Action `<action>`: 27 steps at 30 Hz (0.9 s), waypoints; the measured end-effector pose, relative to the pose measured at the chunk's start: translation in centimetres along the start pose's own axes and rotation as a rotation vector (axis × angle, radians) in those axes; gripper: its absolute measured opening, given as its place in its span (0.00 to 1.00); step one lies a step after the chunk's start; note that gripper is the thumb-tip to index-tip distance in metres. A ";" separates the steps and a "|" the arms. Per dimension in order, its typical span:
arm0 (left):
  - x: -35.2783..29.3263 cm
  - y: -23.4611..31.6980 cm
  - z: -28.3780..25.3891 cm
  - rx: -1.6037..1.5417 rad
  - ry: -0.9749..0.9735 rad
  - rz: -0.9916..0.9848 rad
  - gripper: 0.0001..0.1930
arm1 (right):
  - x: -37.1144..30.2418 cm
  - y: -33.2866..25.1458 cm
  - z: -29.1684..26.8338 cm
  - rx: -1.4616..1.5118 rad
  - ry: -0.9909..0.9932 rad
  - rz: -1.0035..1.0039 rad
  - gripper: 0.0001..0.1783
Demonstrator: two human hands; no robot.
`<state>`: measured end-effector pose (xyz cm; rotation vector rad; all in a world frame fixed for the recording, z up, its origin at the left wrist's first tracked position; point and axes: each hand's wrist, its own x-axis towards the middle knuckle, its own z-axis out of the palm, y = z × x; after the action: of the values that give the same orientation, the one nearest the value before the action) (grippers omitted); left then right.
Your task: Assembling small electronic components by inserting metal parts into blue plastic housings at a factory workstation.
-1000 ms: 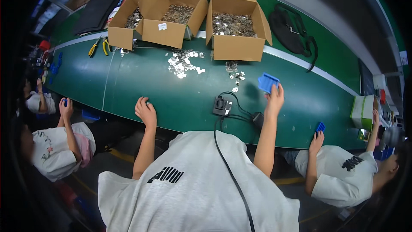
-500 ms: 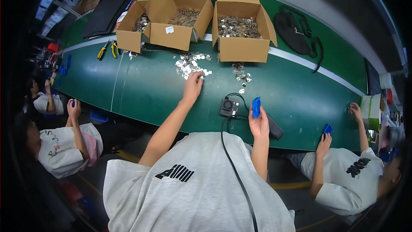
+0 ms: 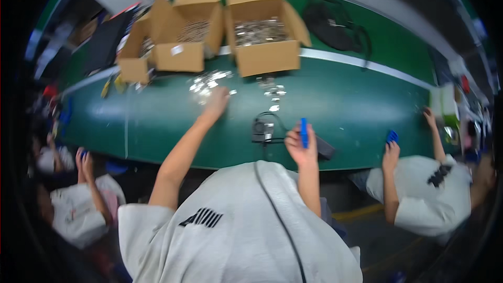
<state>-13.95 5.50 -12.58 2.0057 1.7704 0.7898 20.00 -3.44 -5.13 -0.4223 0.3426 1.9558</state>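
Note:
My left hand [image 3: 216, 102] reaches across the green table to the right edge of a loose pile of shiny metal pieces [image 3: 203, 85]. Its fingers look bent together, but blur hides what they may hold. My right hand [image 3: 303, 147] grips a small blue plastic tray [image 3: 304, 132] upright between thumb and fingers, turned narrow side up. Just left of that hand sits a small black device [image 3: 260, 130] with a cable. A dark oblong block [image 3: 325, 150] lies partly behind the right hand. More small metal pieces [image 3: 274, 92] are scattered farther back.
Open cardboard boxes [image 3: 268, 58] full of metal pieces line the back of the table. A black bag [image 3: 330, 23] lies at the back right, yellow-handled pliers [image 3: 106, 88] at the left. Co-workers sit on both sides; the right one holds a blue tray [image 3: 392, 136].
The whole view has shifted, and the scene sits farther left and is blurred. My right hand has turned the blue tray so it looks narrower. My left hand stays by the pile.

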 end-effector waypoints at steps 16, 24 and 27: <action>-9.8 12.5 -1.1 -1.401 -0.047 -0.649 0.10 | 0.2 0.6 1.2 -0.260 0.003 -0.094 0.22; -7.1 12.9 -0.3 -1.247 -0.210 -0.708 0.09 | -1.4 1.3 3.2 -0.683 0.047 -0.042 0.25; -7.0 12.3 0.7 -1.181 -0.228 -0.734 0.10 | -1.2 1.2 2.5 -0.719 -0.026 -0.017 0.27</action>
<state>-4.29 -3.19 -7.07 0.5902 1.2254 0.9401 19.00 -3.88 -2.25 -0.8488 -0.4015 2.0227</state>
